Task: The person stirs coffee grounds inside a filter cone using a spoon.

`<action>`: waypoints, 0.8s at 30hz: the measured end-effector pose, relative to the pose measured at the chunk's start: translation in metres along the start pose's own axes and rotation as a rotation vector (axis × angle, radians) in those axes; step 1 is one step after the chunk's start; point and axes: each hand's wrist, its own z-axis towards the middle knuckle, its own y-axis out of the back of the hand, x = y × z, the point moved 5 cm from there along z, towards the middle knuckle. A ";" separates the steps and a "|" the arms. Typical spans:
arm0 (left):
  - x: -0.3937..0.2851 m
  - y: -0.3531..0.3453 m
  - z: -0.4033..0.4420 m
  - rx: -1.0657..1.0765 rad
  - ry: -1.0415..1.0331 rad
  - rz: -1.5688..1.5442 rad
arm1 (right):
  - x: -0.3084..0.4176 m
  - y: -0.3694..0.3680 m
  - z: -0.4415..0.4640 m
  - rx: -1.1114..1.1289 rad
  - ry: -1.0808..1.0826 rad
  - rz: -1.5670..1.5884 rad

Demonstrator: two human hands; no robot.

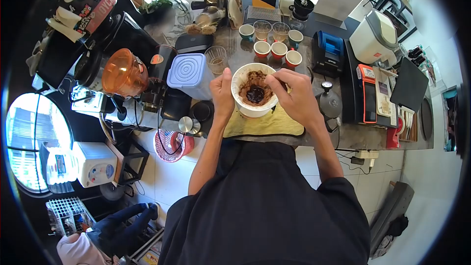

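Note:
A white coffee dripper [252,113] stands over a yellow cloth [230,126] at the counter's front edge. Inside it sits a paper filter [240,79] with wet, dark coffee grounds [256,93] at the bottom and smeared up its wall. My left hand [223,95] grips the dripper's left side, thumb pointing up; its other fingers are partly hidden. Thumb and fingers of my right hand [297,93] are pinched at the filter's right rim. What lies under the dripper is mostly hidden.
Several small cups [278,50] and glasses stand just beyond the dripper. Left are a blue-lidded container [187,70], a glass [216,60] and a grinder with an orange hopper [125,72]. A dark kettle [329,104] is right. Another person [98,235] is at lower left.

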 end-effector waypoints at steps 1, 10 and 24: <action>-0.004 -0.002 0.001 0.011 0.002 -0.006 | 0.002 -0.003 0.001 0.069 0.007 -0.002; -0.019 -0.006 0.007 0.042 -0.024 -0.041 | 0.010 -0.002 0.012 0.030 0.062 -0.013; -0.027 -0.014 0.014 0.056 -0.033 -0.041 | 0.009 0.008 0.024 -0.041 0.068 -0.056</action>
